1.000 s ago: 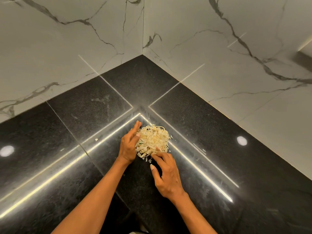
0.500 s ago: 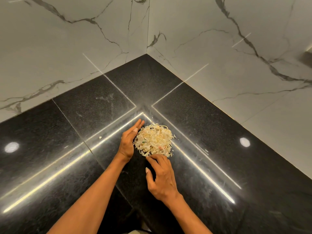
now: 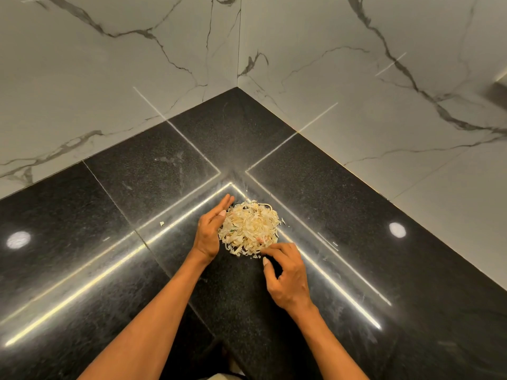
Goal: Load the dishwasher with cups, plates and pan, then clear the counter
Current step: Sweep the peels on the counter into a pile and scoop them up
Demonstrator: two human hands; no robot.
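From the head view we see a loose pale heap of shredded vegetable scraps (image 3: 250, 230) on the polished black stone worktop (image 3: 137, 187). Our left hand (image 3: 209, 233) cups its side, fingers straight; our right hand (image 3: 285, 272) pinches shreds at its near edge. Light, floppy, scattering easily, we judge; best scooped from both sides.

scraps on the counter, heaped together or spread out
Heaped: the scraps form one mound between the left hand and right hand; one crumb lies apart.
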